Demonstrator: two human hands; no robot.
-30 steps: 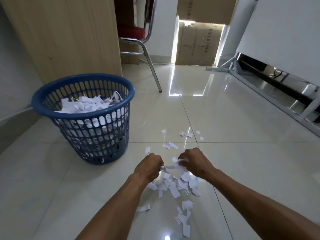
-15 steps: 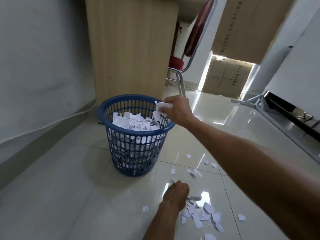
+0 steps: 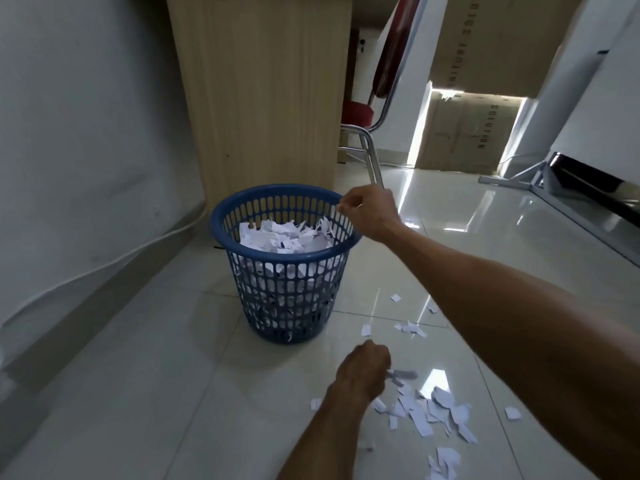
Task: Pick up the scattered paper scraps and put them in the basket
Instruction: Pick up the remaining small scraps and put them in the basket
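The fingers point(image 3: 347, 203) of the right hand point(image 3: 369, 214) are curled in, tips drawn toward the thumb, just above the right side of the basket point(image 3: 221, 220) rim. I cannot tell whether they pinch anything. Held over the opening, whatever they let go should drop onto the heap point(image 3: 284, 233) inside.

The left hand point(image 3: 363, 370) is low over the floor point(image 3: 138, 393), fingers closed in a fist round a few paper scraps point(image 3: 403, 374), with 1 pale strip sticking out to the right. It sits at the left edge of the loose pile point(image 3: 426, 410), probably gathering the next load while the other arm is at the basket.

The basket stands toward the wall-side edge of the floor, filled close to its rim with white pieces. Smaller bits lie between the pile and the basket's foot, and 1 stray lies left of the wrist.

A wooden desk panel point(image 3: 259, 98) rises behind the basket, and a chrome chair leg point(image 3: 374, 164) stands just behind the right hand. Cardboard boxes point(image 3: 467, 133) stand well back. I see no obstacle on the way from pile to basket, though the right forearm crosses above the scatter and hides part of it.
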